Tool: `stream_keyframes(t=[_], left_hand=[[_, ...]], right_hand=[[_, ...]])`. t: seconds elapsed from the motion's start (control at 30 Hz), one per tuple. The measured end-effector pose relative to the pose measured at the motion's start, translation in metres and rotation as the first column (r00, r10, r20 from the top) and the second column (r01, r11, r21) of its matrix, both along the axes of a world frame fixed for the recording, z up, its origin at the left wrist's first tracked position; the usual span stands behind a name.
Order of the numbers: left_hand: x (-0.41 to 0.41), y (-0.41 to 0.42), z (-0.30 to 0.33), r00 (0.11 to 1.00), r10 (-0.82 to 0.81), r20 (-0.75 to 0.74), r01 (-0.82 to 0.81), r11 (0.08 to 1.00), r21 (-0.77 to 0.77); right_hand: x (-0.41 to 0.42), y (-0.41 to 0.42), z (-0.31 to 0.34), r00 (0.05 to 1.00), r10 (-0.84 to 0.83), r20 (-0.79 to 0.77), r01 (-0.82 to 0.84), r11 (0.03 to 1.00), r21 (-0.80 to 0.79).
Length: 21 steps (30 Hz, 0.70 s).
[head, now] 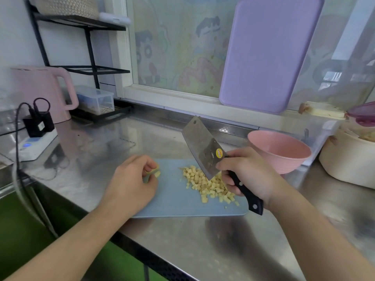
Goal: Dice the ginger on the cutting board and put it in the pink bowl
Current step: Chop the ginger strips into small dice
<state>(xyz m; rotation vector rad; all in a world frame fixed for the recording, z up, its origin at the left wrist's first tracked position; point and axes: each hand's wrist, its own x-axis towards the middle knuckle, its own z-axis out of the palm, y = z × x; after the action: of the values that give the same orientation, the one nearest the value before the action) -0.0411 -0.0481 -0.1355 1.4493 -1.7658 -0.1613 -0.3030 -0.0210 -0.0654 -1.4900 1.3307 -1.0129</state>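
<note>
Yellow ginger strip (155,173) pinched in left fingers (149,166), dice (209,184) apart.

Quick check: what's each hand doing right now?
Left hand: pinching ginger strips on the board.
Right hand: gripping the cleaver by its handle, blade raised.

The cutting board (178,201) is lying on the surface (233,246), with the diced ginger (209,184) sitting on its right half. The bowl (280,152) is standing behind and right of the board, and the kettle (42,92) is standing far left at the back.
</note>
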Motion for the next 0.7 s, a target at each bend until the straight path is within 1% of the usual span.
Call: stream_keyframes(t=[0.17, 0.27, 0.33, 0.4, 0.47, 0.53, 0.6, 0.63, 0.67, 0.7], left_hand=[[-0.016, 0.003, 0.006, 0.996, -0.085, -0.006, 0.085, 0.996, -0.004], [-0.036, 0.008, 0.013, 0.989, -0.144, -0.042, 0.145, 0.989, 0.025], [-0.05, 0.011, 0.014, 0.977, -0.18, -0.115, 0.191, 0.977, 0.099], [-0.064, 0.011, 0.015, 0.95, -0.19, -0.246, 0.238, 0.954, 0.185], [-0.077, 0.01, 0.017, 0.883, -0.17, -0.438, 0.301, 0.921, 0.248], [-0.087, 0.01, 0.022, 0.784, -0.126, -0.608, 0.375, 0.876, 0.302], [-0.095, 0.011, 0.029, 0.637, -0.105, -0.763, 0.51, 0.8, 0.316], [-0.097, 0.012, 0.032, 0.559, -0.103, -0.823, 0.578, 0.76, 0.298], [-0.099, 0.012, 0.033, 0.504, -0.102, -0.858, 0.623, 0.731, 0.28], [-0.1, 0.011, 0.034, 0.481, -0.099, -0.871, 0.64, 0.719, 0.272]], right_hand=[[0.001, -0.003, -0.003, 0.995, -0.031, 0.093, 0.025, 0.998, 0.063], [0.0, -0.005, -0.006, 0.982, -0.074, 0.171, 0.05, 0.989, 0.139], [-0.002, -0.006, -0.006, 0.97, -0.095, 0.223, 0.053, 0.981, 0.187], [-0.004, -0.007, -0.007, 0.96, -0.098, 0.262, 0.041, 0.976, 0.215], [-0.005, -0.008, -0.006, 0.954, -0.1, 0.282, 0.035, 0.973, 0.228], [-0.006, -0.009, -0.006, 0.949, -0.097, 0.299, 0.026, 0.972, 0.232], [-0.007, -0.009, -0.006, 0.948, -0.092, 0.305, 0.02, 0.973, 0.231], [-0.008, -0.01, -0.007, 0.948, -0.09, 0.305, 0.019, 0.973, 0.229], [-0.008, -0.01, -0.007, 0.948, -0.092, 0.305, 0.021, 0.973, 0.229], [-0.008, -0.01, -0.008, 0.948, -0.097, 0.305, 0.026, 0.973, 0.227]])
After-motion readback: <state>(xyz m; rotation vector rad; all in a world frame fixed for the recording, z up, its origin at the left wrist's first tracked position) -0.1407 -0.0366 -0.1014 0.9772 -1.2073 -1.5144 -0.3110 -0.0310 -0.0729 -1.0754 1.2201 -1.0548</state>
